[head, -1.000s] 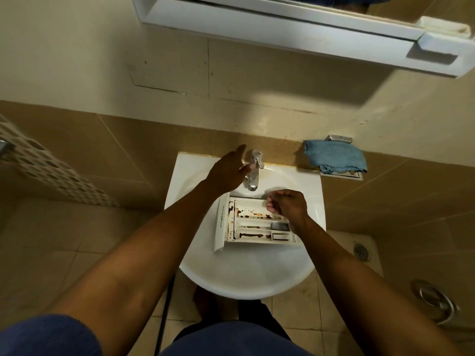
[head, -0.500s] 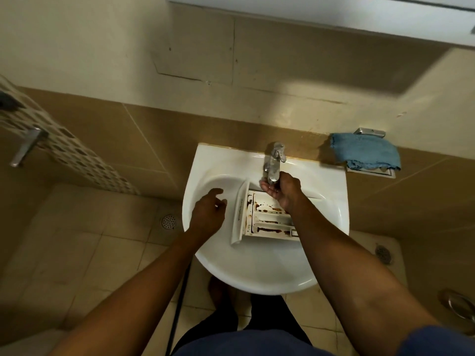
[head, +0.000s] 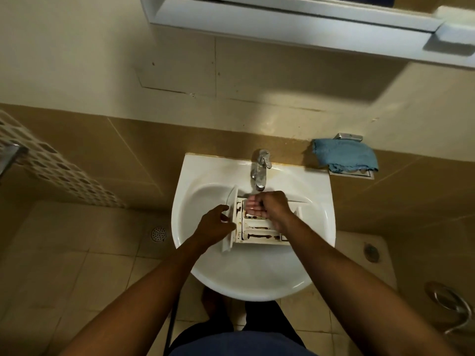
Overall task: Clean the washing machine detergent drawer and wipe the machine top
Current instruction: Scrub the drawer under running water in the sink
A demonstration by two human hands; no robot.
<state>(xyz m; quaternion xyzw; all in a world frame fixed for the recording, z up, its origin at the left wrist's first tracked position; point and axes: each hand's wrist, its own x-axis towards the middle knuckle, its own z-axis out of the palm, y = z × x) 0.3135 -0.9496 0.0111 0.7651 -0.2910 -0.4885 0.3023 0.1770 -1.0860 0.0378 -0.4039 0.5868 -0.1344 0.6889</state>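
Note:
A white detergent drawer (head: 257, 233) with brown stains in its compartments lies in the white sink (head: 205, 263), its front panel turned to the left. My left hand (head: 214, 226) holds that front panel, thumb and fingers on either side. My right hand (head: 267, 205) hovers over the drawer's far compartment just below the chrome tap (head: 261, 170), palm turned up and fingers curled as if cupped; nothing solid shows in it. I cannot make out running water.
A blue cloth (head: 344, 155) lies on a small wall shelf right of the sink. A white cabinet (head: 295, 21) juts out overhead. Floor drains (head: 158, 233) sit on the tiled floor; a metal hose fitting (head: 449, 304) is low right.
My left hand left the tap, dropped to the sink's left side, then took hold of the drawer's front panel. My right hand moved up under the tap and turned palm up.

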